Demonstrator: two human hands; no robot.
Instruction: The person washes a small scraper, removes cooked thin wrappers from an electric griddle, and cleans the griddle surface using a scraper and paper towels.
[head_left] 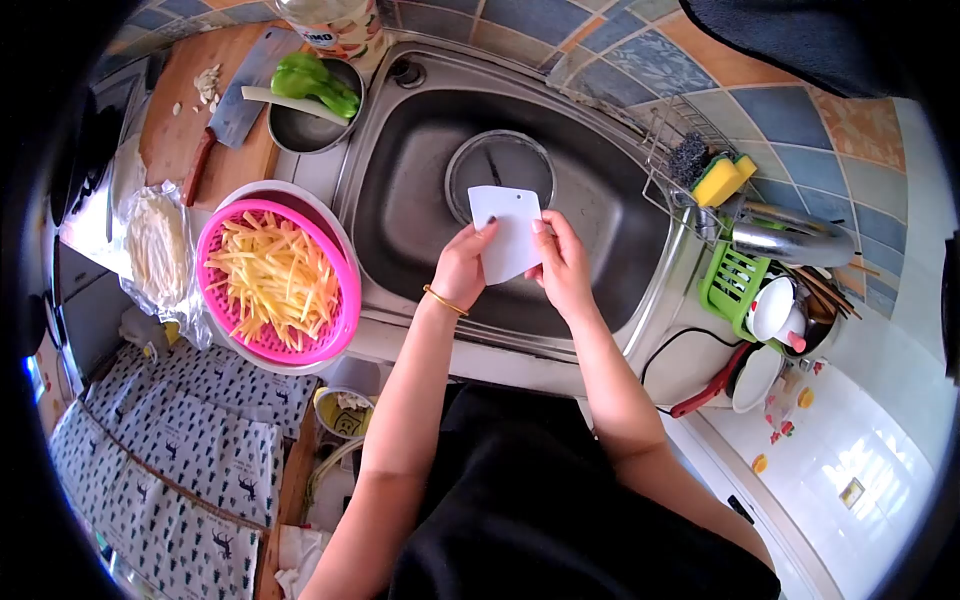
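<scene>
Both my hands hold a small white card [508, 240] over the sink [400, 170]. My left hand [462, 262] grips its left side, thumb on top, and a yellow bangle circles that wrist. On the right side, my right hand [562, 262] pinches the card between thumb and fingers. A small dark hole shows near the card's top right corner. Below it, a round metal bowl or basin [470, 160] sits in the sink, partly hidden by the card.
Left of the sink stands a pink basket [350, 310] of yellow strips [270, 275]. Behind it are a cleaver [235, 110] on a cutting board [165, 150] and a bowl [290, 130] with a green pepper [315, 85]. A wire rack [665, 150] and green dish basket [730, 280] stand right.
</scene>
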